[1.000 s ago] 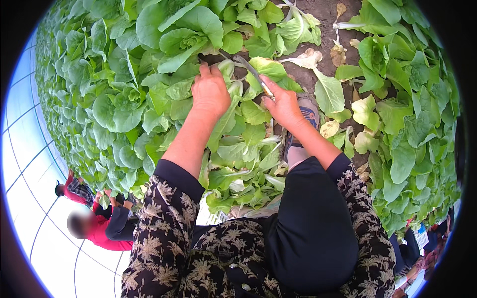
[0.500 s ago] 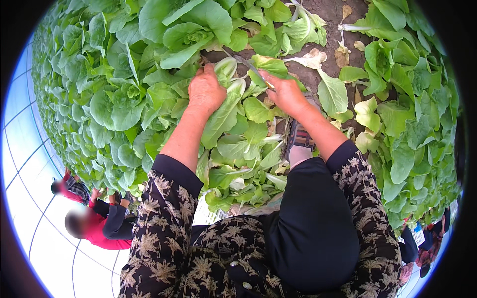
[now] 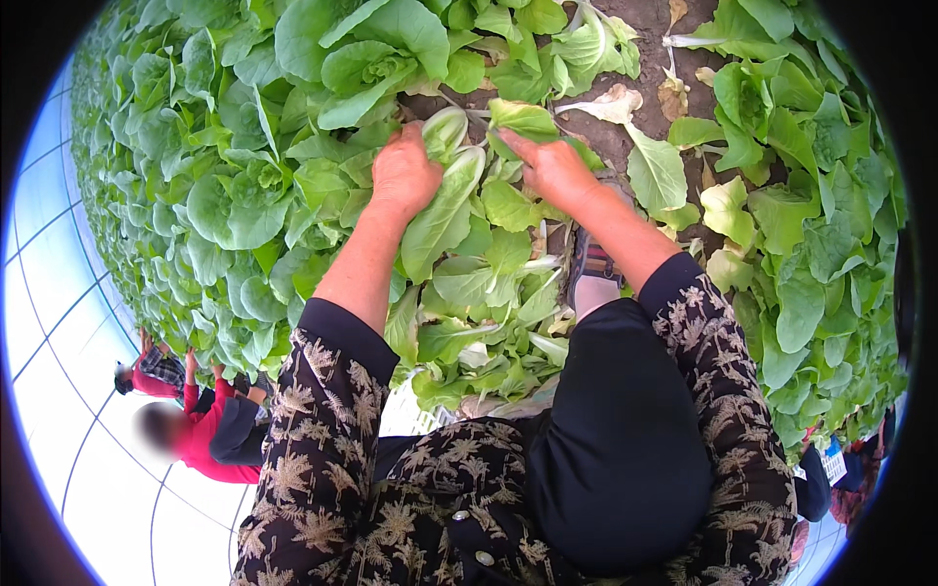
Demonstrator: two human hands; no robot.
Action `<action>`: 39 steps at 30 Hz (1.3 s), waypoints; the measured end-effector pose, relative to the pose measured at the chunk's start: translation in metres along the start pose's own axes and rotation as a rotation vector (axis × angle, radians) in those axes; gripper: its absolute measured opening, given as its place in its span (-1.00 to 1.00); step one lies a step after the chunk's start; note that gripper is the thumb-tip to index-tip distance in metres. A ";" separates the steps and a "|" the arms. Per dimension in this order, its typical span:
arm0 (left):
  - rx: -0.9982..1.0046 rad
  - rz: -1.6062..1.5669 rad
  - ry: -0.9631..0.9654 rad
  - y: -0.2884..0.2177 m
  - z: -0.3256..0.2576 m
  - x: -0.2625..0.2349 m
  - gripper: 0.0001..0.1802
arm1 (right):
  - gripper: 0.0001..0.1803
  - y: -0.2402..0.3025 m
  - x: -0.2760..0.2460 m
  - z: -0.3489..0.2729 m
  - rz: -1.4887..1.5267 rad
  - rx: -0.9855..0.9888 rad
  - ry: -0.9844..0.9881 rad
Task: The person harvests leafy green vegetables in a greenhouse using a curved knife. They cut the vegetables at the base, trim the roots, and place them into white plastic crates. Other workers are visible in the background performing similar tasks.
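Under a pale, dark-lined covering at 9 to 8 o'clock, co-workers in red tops crouch at 8 o'clock beside a dense bed of green leafy plants, which fills the view from 9 to 12 o'clock. Brown soil shows at 1 o'clock, strewn with withered leaves; a second leafy bed spans 1 to 4 o'clock, with more people in dark clothing at its far edge, at 4 o'clock.

The left bed crowds close against the left hand, while a strip of soil and loose leaves between the beds gives the right hand more open room. A shoe stands in that strip, just right of centre, next to a heap of loose leaves below the hands.

The leafy head lies between the hands at about 12 o'clock, touching the left one: pale, ribbed bases at its upper end, a long light-green leaf hanging toward 6 o'clock. The left fingers bend down beside it, tips hidden; their grip cannot be told. The right index finger stretches toward 11 o'clock over a yellowing leaf, the others curled; whether they hold anything cannot be seen.
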State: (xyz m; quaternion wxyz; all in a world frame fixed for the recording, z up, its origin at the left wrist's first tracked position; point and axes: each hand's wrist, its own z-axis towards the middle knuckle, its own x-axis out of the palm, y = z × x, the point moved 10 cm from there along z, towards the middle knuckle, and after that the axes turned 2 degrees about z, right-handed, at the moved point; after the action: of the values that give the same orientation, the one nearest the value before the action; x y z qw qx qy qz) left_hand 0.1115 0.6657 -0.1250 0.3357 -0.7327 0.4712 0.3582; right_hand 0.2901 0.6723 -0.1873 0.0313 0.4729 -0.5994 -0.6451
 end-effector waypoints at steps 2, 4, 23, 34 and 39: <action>0.003 0.019 0.059 0.001 -0.006 0.004 -0.27 | -0.31 0.004 0.003 -0.022 -0.065 0.075 0.103; -0.029 -0.116 0.108 0.004 -0.007 0.003 -0.16 | -0.31 0.005 0.000 -0.030 -0.112 0.106 0.114; 0.022 0.136 0.088 -0.001 -0.022 0.017 -0.02 | -0.28 0.028 -0.006 -0.057 -0.277 0.108 0.129; 0.069 0.149 -0.073 -0.001 -0.016 0.007 -0.09 | -0.25 0.019 0.019 -0.039 -0.232 0.059 0.106; 0.268 0.479 -0.145 -0.048 -0.042 -0.006 -0.19 | -0.32 0.021 0.008 -0.049 -0.157 0.118 0.123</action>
State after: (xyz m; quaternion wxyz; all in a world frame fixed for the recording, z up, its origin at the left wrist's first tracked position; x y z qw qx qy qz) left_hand 0.1628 0.6489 -0.0909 0.3680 -0.5220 0.6489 0.4135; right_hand 0.3071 0.6251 -0.1670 -0.0105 0.5580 -0.5945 -0.5789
